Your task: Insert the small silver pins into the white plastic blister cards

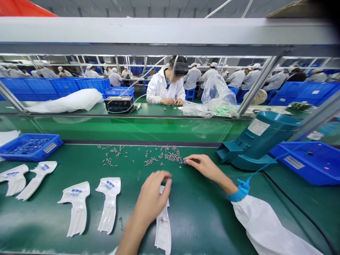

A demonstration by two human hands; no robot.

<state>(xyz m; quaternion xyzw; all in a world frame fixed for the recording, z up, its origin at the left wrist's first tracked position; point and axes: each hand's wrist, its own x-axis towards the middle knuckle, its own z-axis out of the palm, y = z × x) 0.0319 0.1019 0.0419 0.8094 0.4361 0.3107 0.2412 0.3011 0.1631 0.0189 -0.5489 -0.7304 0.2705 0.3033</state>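
Note:
My right hand [203, 165] reaches to the right end of a loose pile of small metal parts [172, 156]. Its thumb and forefinger pinch at a small metal part there, mostly hidden by the fingertips. My left hand [154, 194], slightly blurred, hovers over a white plastic housing half [163, 230], covering much of its upper end. Its fingers are bent, with the thumb apart from them and nothing visible between. To the left lie two more pistol-shaped housing halves [108, 205] [77, 207], inner sides up, with blue marks.
Further left are more white housing halves [37, 180] and a blue bin [49, 150] of small blue parts. A teal blower [257, 141] and another blue bin [305, 161] stand right, a black cable [297, 205] running forward. Across the bench, a person [167, 86] works.

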